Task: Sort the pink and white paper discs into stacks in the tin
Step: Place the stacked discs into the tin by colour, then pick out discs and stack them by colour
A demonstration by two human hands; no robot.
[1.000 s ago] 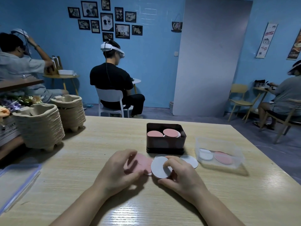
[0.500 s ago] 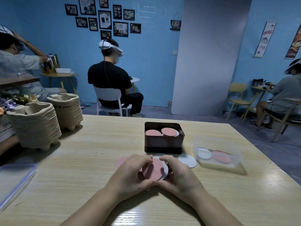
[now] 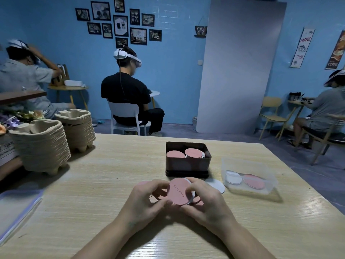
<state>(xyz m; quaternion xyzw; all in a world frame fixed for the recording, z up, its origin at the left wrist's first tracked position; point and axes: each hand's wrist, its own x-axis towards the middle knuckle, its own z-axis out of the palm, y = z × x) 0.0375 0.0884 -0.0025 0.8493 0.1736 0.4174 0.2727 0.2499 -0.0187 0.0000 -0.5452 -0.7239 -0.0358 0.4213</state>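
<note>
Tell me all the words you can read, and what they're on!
"Coffee": small dark hanging sign.
"COFFEE": white banner.
"COFFEE": brown poster at the right edge.
Pink disc held up: its writing is too blurred to read.
Framed pictures: print too small to read.

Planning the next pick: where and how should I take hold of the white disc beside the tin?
Probably its near rim, from above: the white disc lies flat on the table, so only an edge can be pinched. The tin stands behind it, the clear box to its right.
</note>
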